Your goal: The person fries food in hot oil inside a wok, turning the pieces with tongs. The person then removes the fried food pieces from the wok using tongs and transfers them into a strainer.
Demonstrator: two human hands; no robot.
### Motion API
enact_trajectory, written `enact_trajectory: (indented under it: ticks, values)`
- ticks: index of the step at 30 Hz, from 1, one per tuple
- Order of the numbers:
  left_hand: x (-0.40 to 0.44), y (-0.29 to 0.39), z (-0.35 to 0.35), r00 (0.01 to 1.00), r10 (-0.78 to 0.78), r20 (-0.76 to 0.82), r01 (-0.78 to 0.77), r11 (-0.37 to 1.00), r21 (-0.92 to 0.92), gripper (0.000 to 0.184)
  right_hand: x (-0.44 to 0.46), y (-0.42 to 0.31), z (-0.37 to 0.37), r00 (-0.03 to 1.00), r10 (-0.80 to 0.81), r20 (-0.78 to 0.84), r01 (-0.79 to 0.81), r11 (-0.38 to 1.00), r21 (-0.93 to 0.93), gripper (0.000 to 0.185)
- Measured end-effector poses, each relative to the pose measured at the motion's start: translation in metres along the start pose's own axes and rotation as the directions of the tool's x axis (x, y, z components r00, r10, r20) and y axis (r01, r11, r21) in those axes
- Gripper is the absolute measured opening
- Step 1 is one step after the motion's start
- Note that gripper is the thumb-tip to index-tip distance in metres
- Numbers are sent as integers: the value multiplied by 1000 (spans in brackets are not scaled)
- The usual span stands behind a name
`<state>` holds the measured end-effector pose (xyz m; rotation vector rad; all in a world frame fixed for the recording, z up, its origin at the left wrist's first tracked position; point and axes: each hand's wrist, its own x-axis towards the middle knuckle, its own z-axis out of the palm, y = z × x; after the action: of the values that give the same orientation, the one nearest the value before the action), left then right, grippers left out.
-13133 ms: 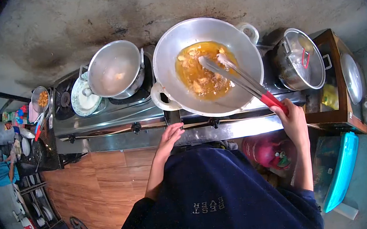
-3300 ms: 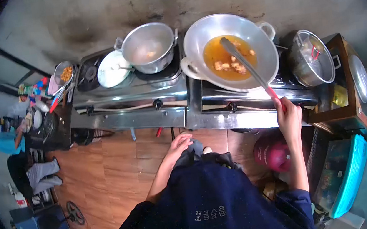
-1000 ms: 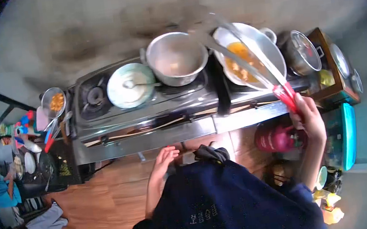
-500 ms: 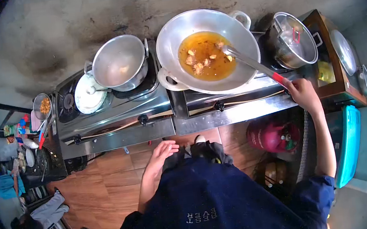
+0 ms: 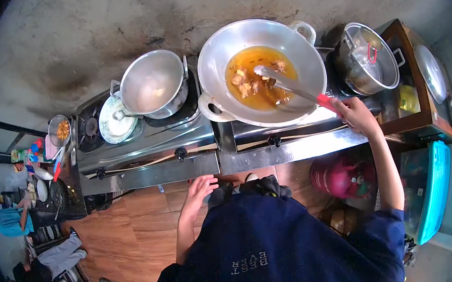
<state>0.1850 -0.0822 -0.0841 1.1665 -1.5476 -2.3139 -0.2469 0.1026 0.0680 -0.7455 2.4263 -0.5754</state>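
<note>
My right hand (image 5: 357,113) is closed around the red grip of a pair of metal tongs (image 5: 299,90). The tongs reach down into a wide metal wok (image 5: 216,57), their tip over the brown oil (image 5: 247,59). Several browned pieces of food (image 5: 242,85) lie in the oil, some near the tip. Empty, my left hand (image 5: 201,188) hovers in front of the stove edge with its fingers stretched out.
Left of the wok, a steaming metal pot (image 5: 153,88) stands beside a plate (image 5: 113,121) with a spoon on it. A lidded pot (image 5: 366,62) is at right. Below sit a pink gas cylinder (image 5: 335,178) and a teal-lidded box (image 5: 435,188). Two people (image 5: 13,220) are far left.
The tongs' tip has moved left across the oil, and my right hand has shifted slightly left and down. My view has tilted a little. My left hand remains outstretched.
</note>
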Motion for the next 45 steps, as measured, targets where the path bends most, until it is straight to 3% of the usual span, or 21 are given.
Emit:
enact_trajectory:
  ticks: [7, 10, 20, 27, 38, 45]
  values:
    - [1, -5, 0, 1000, 17, -19, -18, 999, -34, 36, 32, 24, 22, 992, -122, -39, 120, 992, -32, 58]
    - [-1, -5, 2, 999, 25, -22, -25, 999, -24, 35, 29, 20, 18, 992, -125, -6, 125, 991, 56, 50]
    - [0, -8, 9, 1000, -9, -13, 8, 1000, -25, 37, -10, 2, 0, 983, 96, 158, -121, 981, 154, 50]
    - [-1, -6, 13, 1000, -4, -20, 3, 999, -42, 34, -25, -7, 17, 949, 149, 278, -240, 914, 328, 47]
    - [-1, -8, 13, 1000, -9, -28, 8, 999, -37, 34, -9, 1, 38, 965, 22, 260, -83, 971, 226, 54]
    - [-3, -13, 8, 999, -8, -36, 7, 999, -45, 34, -14, -3, 36, 955, 96, 280, -183, 935, 303, 51]
